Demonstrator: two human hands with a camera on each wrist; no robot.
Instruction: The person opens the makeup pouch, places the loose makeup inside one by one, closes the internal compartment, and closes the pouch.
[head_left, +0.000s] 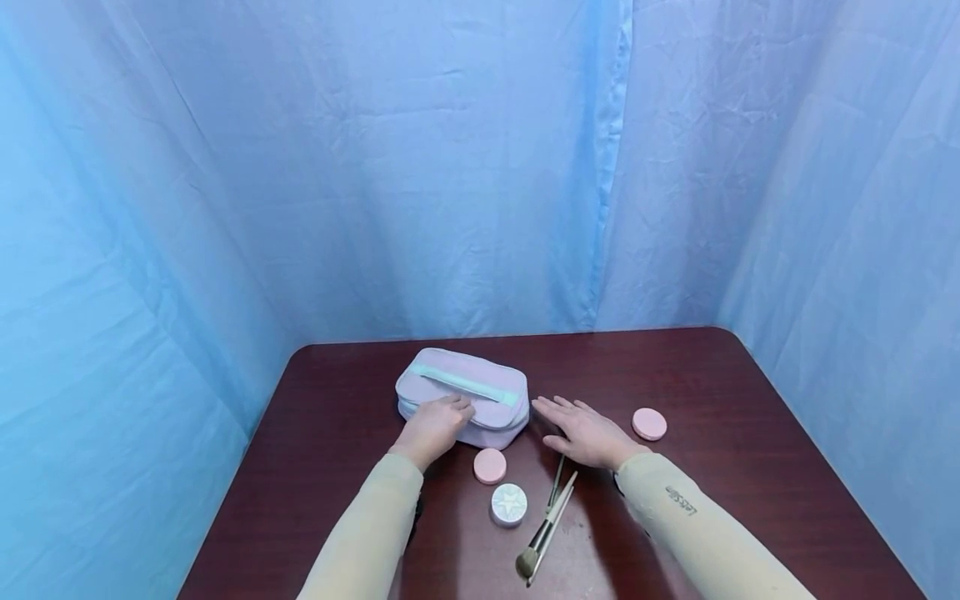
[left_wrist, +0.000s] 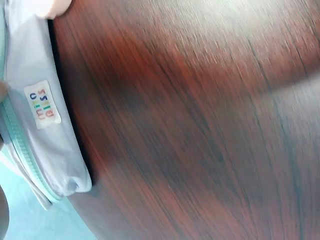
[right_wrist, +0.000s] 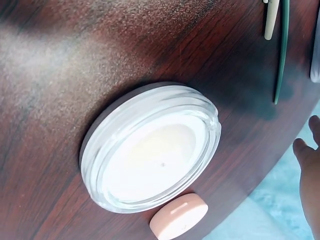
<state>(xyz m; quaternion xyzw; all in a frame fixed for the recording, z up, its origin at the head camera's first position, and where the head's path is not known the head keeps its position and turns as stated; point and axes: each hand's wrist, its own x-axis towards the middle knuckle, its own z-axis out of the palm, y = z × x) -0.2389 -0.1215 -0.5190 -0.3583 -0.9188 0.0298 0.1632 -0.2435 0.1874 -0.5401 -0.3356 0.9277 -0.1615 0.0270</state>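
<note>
We see the lilac pouch [head_left: 472,371] on the table [head_left: 345,433], its front partly hidden by the left hand [head_left: 435,429]. Those fingers meet the pouch's front edge, but we cannot tell whether they pinch it; the left wrist view crops them. Just right of the pouch, the right hand [head_left: 588,435] holds its fingers straight, grasping nothing. Nearer us than the pouch are a pink disc [head_left: 490,466], a star-topped tin [head_left: 509,504] and overlapping brushes [head_left: 542,533], hard to count. Only the right wrist view shows us a glass jar [right_wrist: 150,155].
</note>
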